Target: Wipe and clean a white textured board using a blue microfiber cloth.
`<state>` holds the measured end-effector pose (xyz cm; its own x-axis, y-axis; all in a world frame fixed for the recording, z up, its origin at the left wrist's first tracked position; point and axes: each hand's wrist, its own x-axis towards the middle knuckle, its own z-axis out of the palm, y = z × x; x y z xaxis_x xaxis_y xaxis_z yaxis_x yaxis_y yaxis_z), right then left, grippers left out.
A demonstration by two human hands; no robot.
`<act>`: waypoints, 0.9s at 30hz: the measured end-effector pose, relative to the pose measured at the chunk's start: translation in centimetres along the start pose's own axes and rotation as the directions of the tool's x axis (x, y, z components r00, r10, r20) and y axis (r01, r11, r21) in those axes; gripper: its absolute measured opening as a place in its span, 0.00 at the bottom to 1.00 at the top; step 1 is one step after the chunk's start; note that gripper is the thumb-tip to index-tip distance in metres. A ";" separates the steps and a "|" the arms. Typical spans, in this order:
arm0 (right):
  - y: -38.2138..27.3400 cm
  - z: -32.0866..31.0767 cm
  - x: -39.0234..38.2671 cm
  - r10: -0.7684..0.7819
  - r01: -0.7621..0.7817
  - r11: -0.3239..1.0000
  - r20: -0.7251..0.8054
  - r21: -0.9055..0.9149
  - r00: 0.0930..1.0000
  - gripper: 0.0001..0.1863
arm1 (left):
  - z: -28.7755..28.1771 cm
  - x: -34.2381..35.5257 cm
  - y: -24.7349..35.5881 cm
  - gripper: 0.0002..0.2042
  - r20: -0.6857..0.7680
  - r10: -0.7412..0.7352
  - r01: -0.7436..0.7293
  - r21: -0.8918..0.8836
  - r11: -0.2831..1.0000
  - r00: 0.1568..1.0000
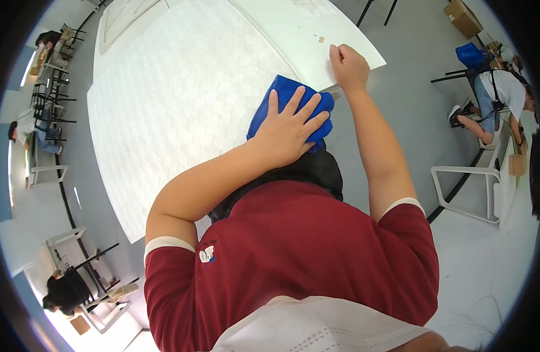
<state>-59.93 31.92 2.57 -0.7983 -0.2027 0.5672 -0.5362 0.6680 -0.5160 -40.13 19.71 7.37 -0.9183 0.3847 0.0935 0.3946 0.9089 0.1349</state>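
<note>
A folded blue cloth (263, 115) lies at the near edge of the table, its lower end by my lap. My left hand (286, 130) rests flat on it with the fingers spread. To the right, my right hand (349, 67) is closed in a loose fist over the corner of a smooth white board (299, 44). Whatever it may hold, if anything, is hidden inside the fingers. A few small beige bits (321, 40) lie on the board just beyond that hand.
A white textured tabletop (176, 105) spreads ahead and left. A pale frame-like panel (120, 23) lies at its far left. White stools or frames (466, 170) stand on the grey floor at right, near another person (499, 94). More people work along the left side.
</note>
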 end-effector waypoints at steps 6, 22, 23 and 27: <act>0.6 0.0 0.0 0.001 0.000 1.000 0.031 -0.023 1.000 0.17 | -0.4 -2.3 -0.1 0.33 0.009 0.014 -0.014 0.030 0.999 1.000; 0.7 0.1 -0.1 -0.042 0.042 0.999 0.000 -0.004 0.999 0.17 | -2.6 -10.4 -0.1 0.33 0.129 -0.209 0.205 0.047 0.978 0.969; 0.7 0.0 -0.1 -0.039 0.039 0.999 0.001 -0.002 0.999 0.17 | -2.6 -9.6 -0.1 0.34 0.120 -0.206 0.203 0.038 0.978 0.971; 0.9 0.2 -0.1 -0.053 0.053 0.998 -0.022 0.014 0.998 0.17 | -1.8 -5.7 0.3 0.37 0.075 -0.141 0.138 0.052 0.989 0.987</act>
<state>-60.39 32.37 1.92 -0.7628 -0.2221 0.6073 -0.5816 0.6461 -0.4943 -34.66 17.51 8.61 -0.9647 0.2635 -0.0010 0.2622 0.9603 0.0949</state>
